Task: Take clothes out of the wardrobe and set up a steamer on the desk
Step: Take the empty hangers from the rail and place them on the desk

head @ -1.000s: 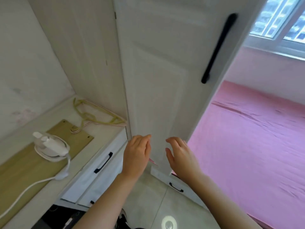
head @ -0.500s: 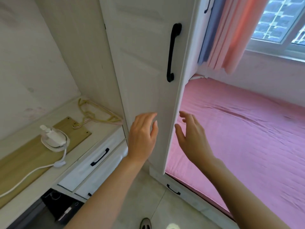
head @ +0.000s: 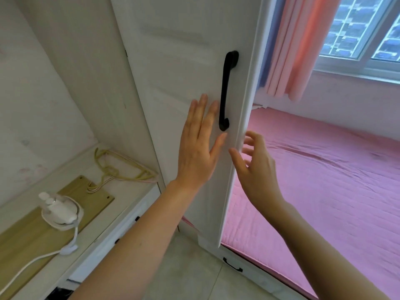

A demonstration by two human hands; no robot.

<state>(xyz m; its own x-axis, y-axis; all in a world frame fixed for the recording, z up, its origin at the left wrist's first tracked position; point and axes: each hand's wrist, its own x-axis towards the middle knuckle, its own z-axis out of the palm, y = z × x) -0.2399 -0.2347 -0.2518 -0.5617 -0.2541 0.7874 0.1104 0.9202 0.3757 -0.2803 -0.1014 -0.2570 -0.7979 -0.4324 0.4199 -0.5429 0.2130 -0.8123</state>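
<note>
White panelled wardrobe door (head: pixel 177 83), black bar handle (head: pixel 227 92), two hands.
Left hand (head: pixel 199 148) flat on door, fingers straight; right hand (head: pixel 257 167) loose, empty, at door edge. White corded steamer (head: pixel 58 211) on white desk (head: pixel 134 191), left.

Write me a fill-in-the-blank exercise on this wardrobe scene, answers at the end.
1. The left hand lies flat against the wardrobe door, beside its ____ handle.
2. The right hand, at the door's edge, holds ____.
3. The steamer on the desk has a ____ cord.
4. The bed sheet is ____ in colour.
Answers: black; nothing; white; pink.
</note>
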